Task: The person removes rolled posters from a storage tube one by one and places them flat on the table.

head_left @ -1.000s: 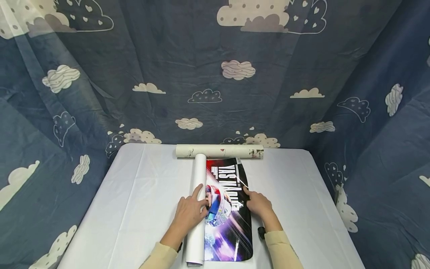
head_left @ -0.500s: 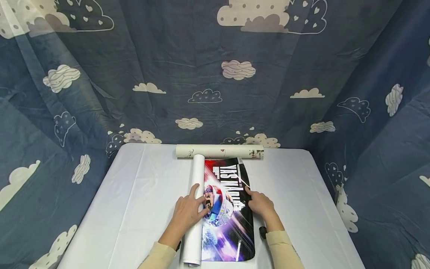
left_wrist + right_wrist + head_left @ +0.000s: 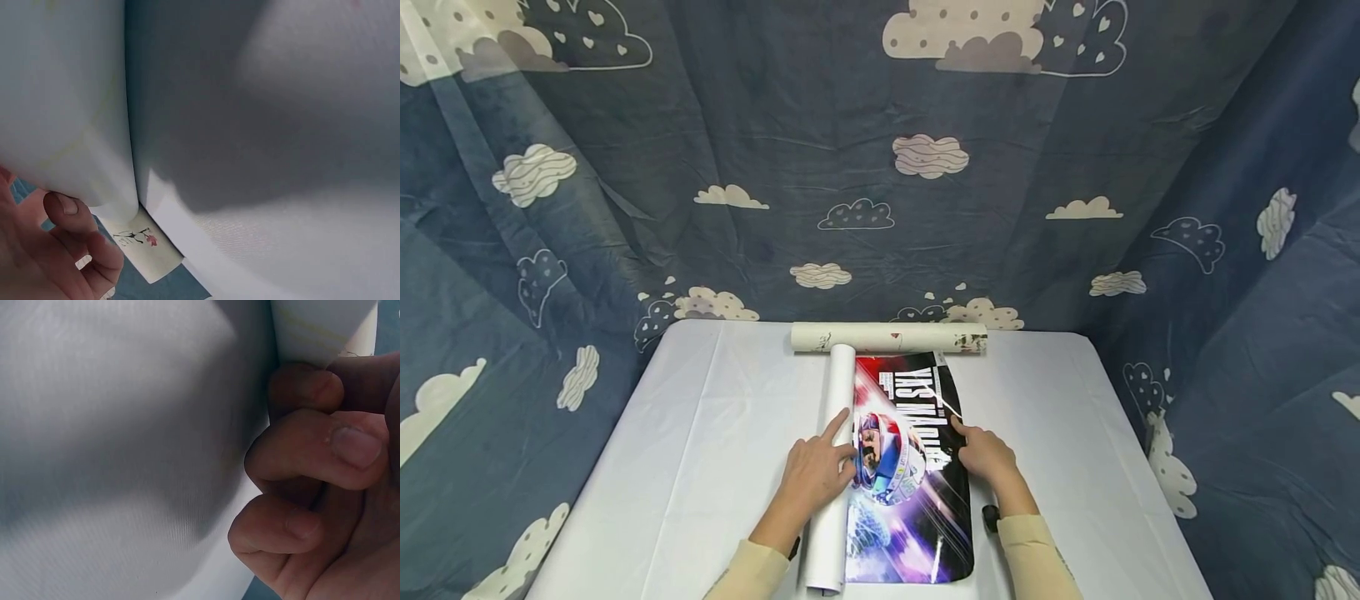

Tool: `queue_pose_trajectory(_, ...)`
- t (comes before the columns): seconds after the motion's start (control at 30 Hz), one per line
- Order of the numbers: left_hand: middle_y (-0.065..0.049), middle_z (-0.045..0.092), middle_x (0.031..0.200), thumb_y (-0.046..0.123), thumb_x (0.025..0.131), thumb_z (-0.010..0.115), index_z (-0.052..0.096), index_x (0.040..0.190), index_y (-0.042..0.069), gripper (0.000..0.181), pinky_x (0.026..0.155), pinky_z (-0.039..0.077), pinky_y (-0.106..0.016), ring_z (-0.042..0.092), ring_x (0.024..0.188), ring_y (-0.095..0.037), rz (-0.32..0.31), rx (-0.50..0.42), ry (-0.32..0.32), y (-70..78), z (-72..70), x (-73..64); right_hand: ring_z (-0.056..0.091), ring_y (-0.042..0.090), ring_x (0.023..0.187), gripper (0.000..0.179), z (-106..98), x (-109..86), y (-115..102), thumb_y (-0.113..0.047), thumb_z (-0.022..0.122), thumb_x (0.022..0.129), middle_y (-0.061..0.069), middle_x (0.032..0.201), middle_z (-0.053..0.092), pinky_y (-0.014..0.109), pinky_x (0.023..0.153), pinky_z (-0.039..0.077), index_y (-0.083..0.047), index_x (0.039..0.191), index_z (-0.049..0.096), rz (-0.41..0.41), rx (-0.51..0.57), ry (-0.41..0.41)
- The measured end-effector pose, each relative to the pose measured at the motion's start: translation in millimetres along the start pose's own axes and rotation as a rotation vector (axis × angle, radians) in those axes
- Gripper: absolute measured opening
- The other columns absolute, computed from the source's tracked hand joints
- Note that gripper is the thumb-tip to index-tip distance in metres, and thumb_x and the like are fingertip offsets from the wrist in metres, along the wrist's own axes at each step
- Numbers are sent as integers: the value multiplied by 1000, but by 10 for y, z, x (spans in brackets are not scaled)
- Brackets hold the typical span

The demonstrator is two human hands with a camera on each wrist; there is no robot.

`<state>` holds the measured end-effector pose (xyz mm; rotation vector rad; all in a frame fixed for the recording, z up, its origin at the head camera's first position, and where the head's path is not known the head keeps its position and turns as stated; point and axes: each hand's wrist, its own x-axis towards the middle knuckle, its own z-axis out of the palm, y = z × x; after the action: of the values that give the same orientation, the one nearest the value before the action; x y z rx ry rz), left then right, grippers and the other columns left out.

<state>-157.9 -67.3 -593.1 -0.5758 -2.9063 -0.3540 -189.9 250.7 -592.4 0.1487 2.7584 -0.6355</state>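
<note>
A glossy poster (image 3: pixel 917 529) lies partly unrolled on the white table, showing a racing helmet, white lettering and purple streaks. Its left side is still a white roll (image 3: pixel 826 546). My left hand (image 3: pixel 811 477) holds this roll, index finger pointing along it and thumb at the printed side. In the left wrist view, curled fingers (image 3: pixel 84 234) sit at the white paper. At the poster's right edge, my right hand (image 3: pixel 988 458) pinches the border; the right wrist view has its fingers (image 3: pixel 306 450) curled against the white back of the paper.
A cream paper roll (image 3: pixel 887 337) with a floral print lies crosswise at the table's back edge, just beyond the poster. White cloth covers the table (image 3: pixel 730 417). Dark blue curtains (image 3: pixel 820 242) with clouds hang behind and at both sides.
The white roll has shifted slightly left with my left hand, and my right hand has moved slightly right with the edge. More of the printed face shows.
</note>
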Motion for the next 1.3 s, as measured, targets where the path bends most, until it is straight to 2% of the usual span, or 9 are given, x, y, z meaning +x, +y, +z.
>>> queue_pose_trajectory(0.17,-8,50,163,42,94,72,79,98,29,15,57,25,-30,45,56,-15,-33,-13,-6,5,-57,-17,69,41,105,73,7,-13,20,-6,55,86,34,145,61,53,74,53,-19,158,51,2,-3,-5)
queue_pose_trajectory(0.23,-12,49,163,48,92,75,77,97,28,20,57,25,-30,46,56,-15,-39,-13,-9,-5,-71,-20,68,39,102,73,11,-16,29,-6,56,86,33,145,61,53,74,52,-19,158,52,5,-4,-3)
queue_pose_trajectory(0.33,-14,48,163,46,89,79,75,99,28,21,58,26,-29,49,58,-16,-37,6,-15,-30,-63,-28,68,38,100,73,16,-11,36,-6,56,85,33,144,62,53,73,52,-19,157,52,11,-1,-2)
queue_pose_trajectory(0.5,-6,47,167,33,85,75,83,106,31,23,58,24,-29,45,57,-14,-26,40,-10,-71,-34,-47,69,40,104,73,21,-6,55,-7,55,86,33,144,62,54,74,53,-20,158,52,16,-1,-4)
queue_pose_trajectory(0.67,7,46,168,31,85,71,85,111,34,30,59,22,-30,37,56,-13,-14,47,-9,-80,-40,-48,66,36,96,73,19,12,74,-7,56,86,33,144,61,50,71,51,-20,158,51,16,-6,8)
queue_pose_trajectory(0.87,6,51,165,30,86,71,85,109,32,27,60,23,-30,38,58,-13,-21,26,-18,-85,-54,-43,64,35,92,73,9,15,79,-8,56,86,34,144,61,49,70,49,-20,158,51,26,-4,3)
queue_pose_trajectory(1.1,2,52,164,37,90,75,84,104,32,18,63,24,-31,43,59,-14,-35,12,-5,-89,-59,-34,68,40,101,74,-3,9,100,-7,55,85,34,145,60,54,73,52,-20,158,52,23,-3,11)
queue_pose_trajectory(1.2,0,52,164,43,89,79,83,103,31,19,64,25,-32,47,61,-15,-35,24,1,-91,-61,-31,67,38,99,74,-8,7,106,-8,55,85,34,145,60,53,73,52,-21,158,51,29,-3,11)
queue_pose_trajectory(1.3,-1,52,163,40,87,81,83,102,30,18,64,26,-32,49,62,-16,-38,31,11,-94,-64,-33,65,36,94,74,-9,7,116,-8,54,85,34,145,61,51,72,51,-20,158,51,31,-5,10)
